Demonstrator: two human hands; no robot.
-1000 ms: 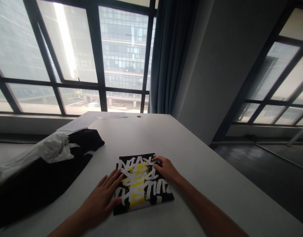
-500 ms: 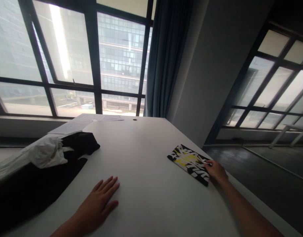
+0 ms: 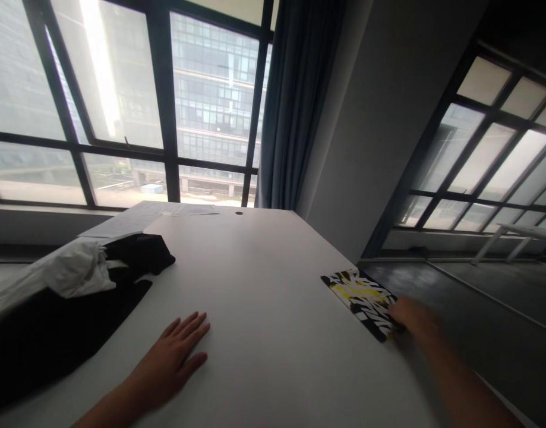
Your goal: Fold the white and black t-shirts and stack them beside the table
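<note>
A folded black garment with white and yellow lettering (image 3: 362,293) lies at the right edge of the white table (image 3: 264,285). My right hand (image 3: 415,321), blurred with motion, is at the garment's near corner; whether it grips the cloth or only touches it is unclear. My left hand (image 3: 172,356) rests flat on the table near the front, fingers spread, holding nothing.
A heap of black and white clothes (image 3: 63,291) covers the table's left side. Papers (image 3: 139,217) lie at the far left corner. Windows and a blue curtain (image 3: 294,101) stand beyond the table. Dark floor drops off to the right.
The folded garment went from the table's middle to its right edge with my right hand. My left hand came off it and stays flat on the table.
</note>
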